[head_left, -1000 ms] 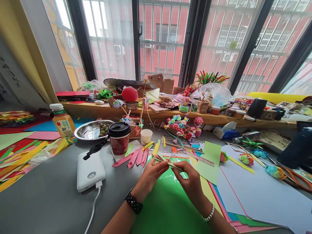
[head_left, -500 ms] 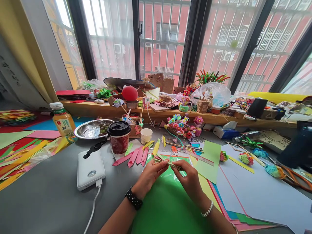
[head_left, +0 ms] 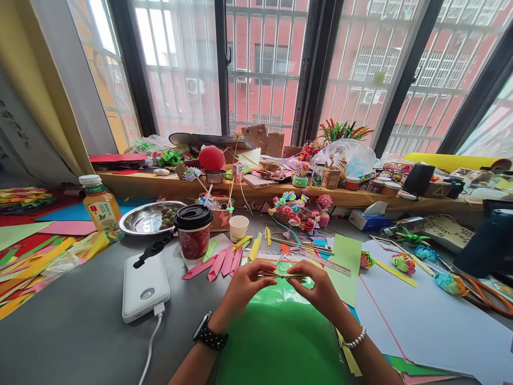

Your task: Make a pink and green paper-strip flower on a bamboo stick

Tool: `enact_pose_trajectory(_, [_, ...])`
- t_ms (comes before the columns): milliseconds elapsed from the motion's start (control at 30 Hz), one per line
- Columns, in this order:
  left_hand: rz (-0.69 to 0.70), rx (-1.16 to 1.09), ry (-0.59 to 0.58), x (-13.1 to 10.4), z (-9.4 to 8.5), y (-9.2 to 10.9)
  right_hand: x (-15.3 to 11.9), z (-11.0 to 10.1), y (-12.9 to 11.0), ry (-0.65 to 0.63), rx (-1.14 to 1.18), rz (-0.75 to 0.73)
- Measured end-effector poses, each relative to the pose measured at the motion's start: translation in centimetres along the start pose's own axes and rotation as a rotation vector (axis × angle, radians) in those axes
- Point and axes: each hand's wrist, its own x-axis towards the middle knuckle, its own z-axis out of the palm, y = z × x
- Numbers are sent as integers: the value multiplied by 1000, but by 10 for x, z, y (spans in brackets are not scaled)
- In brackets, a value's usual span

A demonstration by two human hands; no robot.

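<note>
A thin stack of folded paper strips (head_left: 282,276) spans the gap between my two hands, above a shiny green mat (head_left: 280,342). My left hand (head_left: 243,286) pinches its left end between thumb and fingers. On the other end, the thumb and fingers of my right hand (head_left: 316,289) are closed in the same way. The stack lies nearly level, and its ends are partly hidden by my fingers. Pink folded paper strips (head_left: 218,264) and a few yellow ones (head_left: 255,247) lie beyond my left hand. Small scissors with orange handles (head_left: 284,249) rest just past the stack.
At left stand a lidded coffee cup (head_left: 194,235), a paper cup (head_left: 239,229), a white power bank (head_left: 146,286) with cable, a metal plate (head_left: 136,222) and a juice bottle (head_left: 100,206). White sheets (head_left: 425,310) and paper flowers (head_left: 404,263) lie at right. Craft items crowd the sill.
My hands have moved slightly apart and now hold the stack level by opposite ends; before, the left fingers were close to the right ones. The view has shifted slightly.
</note>
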Motion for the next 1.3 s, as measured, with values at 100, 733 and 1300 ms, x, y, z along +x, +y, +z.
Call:
enact_pose_trajectory(100, [113,97,-28,-2,-1,0,0,-2,-2,-12,-55,-4])
enact_pose_trajectory(733, [310,474,-55,-8,4,-8,-1,13,-7,70,-444,-186])
enact_pose_trajectory(1300, [437,687,-101,-7,2,-6,1,11,-4,-30,-359,-133])
